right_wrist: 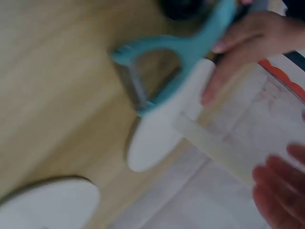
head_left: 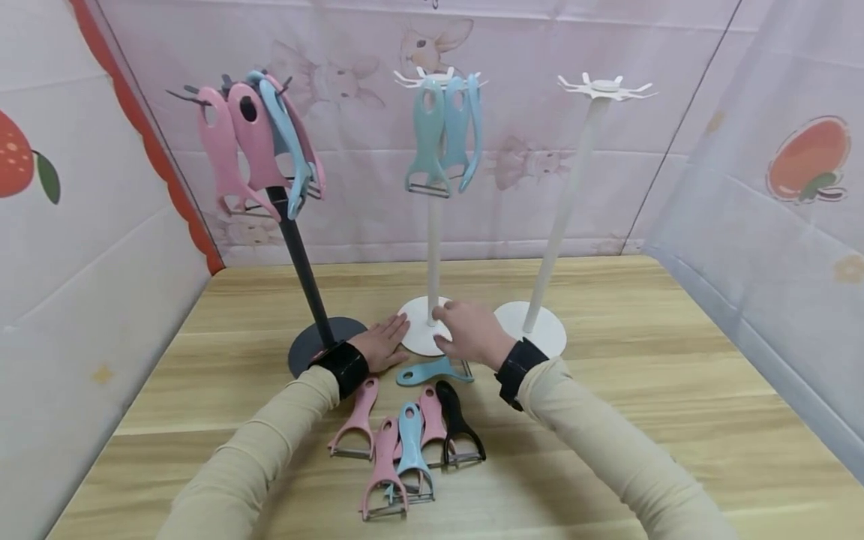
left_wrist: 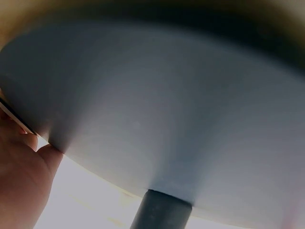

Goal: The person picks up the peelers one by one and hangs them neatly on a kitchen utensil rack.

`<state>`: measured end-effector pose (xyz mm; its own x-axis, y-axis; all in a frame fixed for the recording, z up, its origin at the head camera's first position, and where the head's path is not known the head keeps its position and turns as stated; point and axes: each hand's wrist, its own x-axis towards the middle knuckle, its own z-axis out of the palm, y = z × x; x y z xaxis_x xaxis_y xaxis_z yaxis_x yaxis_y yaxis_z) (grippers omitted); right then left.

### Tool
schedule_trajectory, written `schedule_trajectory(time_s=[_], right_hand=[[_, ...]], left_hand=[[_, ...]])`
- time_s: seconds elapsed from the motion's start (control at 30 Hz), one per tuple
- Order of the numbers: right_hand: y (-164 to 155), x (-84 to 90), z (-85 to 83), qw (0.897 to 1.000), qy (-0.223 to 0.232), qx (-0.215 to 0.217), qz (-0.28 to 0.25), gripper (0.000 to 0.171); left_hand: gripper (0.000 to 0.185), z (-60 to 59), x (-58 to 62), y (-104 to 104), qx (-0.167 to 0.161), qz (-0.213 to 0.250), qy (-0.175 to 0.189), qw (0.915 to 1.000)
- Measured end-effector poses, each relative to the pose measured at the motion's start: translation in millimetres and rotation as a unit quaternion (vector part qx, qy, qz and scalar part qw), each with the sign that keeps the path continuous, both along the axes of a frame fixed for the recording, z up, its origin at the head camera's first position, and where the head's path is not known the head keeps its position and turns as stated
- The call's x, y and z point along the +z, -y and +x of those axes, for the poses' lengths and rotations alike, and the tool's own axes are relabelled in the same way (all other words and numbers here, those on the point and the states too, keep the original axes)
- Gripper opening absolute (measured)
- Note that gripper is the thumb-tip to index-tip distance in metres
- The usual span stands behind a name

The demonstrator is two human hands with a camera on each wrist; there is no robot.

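Pink, blue and black peelers (head_left: 405, 450) lie nearest on the table (head_left: 675, 420). Both forearms reach forward: the left hand (head_left: 382, 343) and right hand (head_left: 472, 334) rest flat, fingers relaxed, on the white stand's round base (head_left: 418, 339), beside a teal peeler (head_left: 432, 370).

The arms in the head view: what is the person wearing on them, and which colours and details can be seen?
Both arms wear long beige sleeves, loose and softly wrinkled. The left hand and the right hand are bare, with no gloves or rings visible. Each wrist carries a wide black band: glossy on the left wrist, matte on the right wrist.
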<state>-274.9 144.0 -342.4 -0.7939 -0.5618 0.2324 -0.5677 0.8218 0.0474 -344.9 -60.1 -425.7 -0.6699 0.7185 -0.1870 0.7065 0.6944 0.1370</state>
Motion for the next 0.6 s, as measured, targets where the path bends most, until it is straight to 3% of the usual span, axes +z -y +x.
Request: schedule_trajectory(time_s=[0.1,0.17,0.37,0.6], right_hand=[[-3,-16.0,-2.1,0.995,0.083,0.027,0.046,0.033],[-6,-26.4,-3.4,0.991,0.108,0.048,0.071,0.033],[-12,-49.5,-6.3,0.987,0.094,0.086,0.095,0.021],[-15,-60.7,-11.4,0.989,0.079,0.102,0.071,0.019]], left_hand=[[0.063,-3.4,-5.0,0,-0.002,-0.003,-0.003,1.0000],[0.064,-5.1,-7.4,-1,0.000,-0.008,-0.004,1.0000],[0.065,-4.7,-5.9,-1,0.015,-0.016,0.005,0.9998],[0.065,-3.9,-6.0,0,0.010,-0.023,-0.003,0.9997]])
